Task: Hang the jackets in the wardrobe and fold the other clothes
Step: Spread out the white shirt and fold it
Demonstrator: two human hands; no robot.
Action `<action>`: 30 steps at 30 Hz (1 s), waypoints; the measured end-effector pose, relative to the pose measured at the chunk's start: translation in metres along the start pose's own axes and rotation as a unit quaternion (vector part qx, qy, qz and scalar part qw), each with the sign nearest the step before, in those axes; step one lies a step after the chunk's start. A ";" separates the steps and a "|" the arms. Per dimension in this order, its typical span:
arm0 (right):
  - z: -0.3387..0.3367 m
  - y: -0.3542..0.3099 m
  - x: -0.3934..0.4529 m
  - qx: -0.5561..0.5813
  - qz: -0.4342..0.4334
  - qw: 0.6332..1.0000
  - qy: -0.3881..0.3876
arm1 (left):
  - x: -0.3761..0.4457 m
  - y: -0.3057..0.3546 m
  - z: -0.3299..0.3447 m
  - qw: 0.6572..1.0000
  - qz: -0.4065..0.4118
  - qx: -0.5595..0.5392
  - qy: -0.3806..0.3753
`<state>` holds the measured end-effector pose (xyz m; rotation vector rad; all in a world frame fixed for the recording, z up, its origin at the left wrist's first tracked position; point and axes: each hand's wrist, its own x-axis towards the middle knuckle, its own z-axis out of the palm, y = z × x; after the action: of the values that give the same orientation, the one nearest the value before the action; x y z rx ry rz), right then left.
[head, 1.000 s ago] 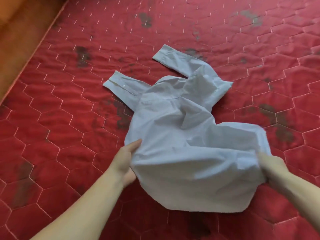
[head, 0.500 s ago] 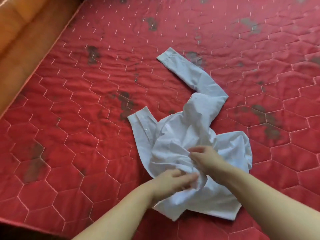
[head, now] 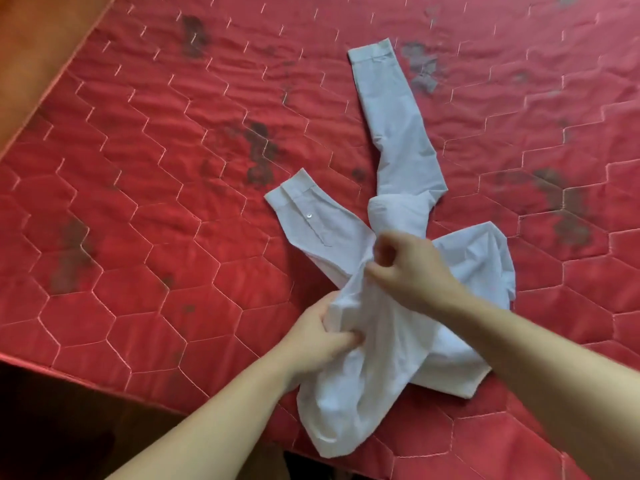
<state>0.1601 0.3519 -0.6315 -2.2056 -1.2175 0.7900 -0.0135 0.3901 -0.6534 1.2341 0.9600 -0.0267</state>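
Observation:
A pale white long-sleeved shirt point(head: 398, 161) lies bunched on a red quilted mattress point(head: 156, 209). One sleeve stretches away toward the top, its cuff farthest from me. The other sleeve points left, with a small button on its cuff. My left hand point(head: 318, 341) grips a gathered fold of the shirt's body at its left side. My right hand point(head: 412, 268) pinches the cloth near the middle, where the two sleeves meet. A loose part of the shirt hangs toward the mattress's near edge.
The mattress has hexagon stitching and several dark stains. Its near edge point(head: 104, 375) runs diagonally at lower left, with dark floor below. A wooden bed frame point(head: 38, 39) borders the upper left.
The shirt, spread wide between both hands a second ago, is now gathered into a bunch. Both hands came together at its middle. The far sleeve has straightened out.

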 end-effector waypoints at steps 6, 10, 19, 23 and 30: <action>-0.001 0.010 0.024 -0.248 -0.064 0.948 -0.190 | -0.013 0.009 -0.037 0.995 0.015 0.097 -0.034; 0.002 0.007 0.006 -0.162 -0.179 0.969 -0.050 | -0.015 0.026 -0.050 0.938 0.114 0.305 0.117; -0.019 -0.013 -0.020 0.022 -0.204 0.977 0.063 | -0.019 0.090 -0.055 0.920 0.206 0.334 0.014; -0.035 -0.020 -0.025 -0.151 -0.119 0.978 -0.080 | -0.033 0.111 -0.061 0.857 0.214 0.467 0.038; -0.131 -0.098 -0.029 0.053 -0.053 0.995 -0.059 | -0.060 0.178 -0.072 0.672 0.403 0.609 0.122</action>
<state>0.1811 0.3544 -0.4671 -2.0173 -1.3053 0.9311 -0.0058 0.4881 -0.4779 2.9182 0.4327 0.2452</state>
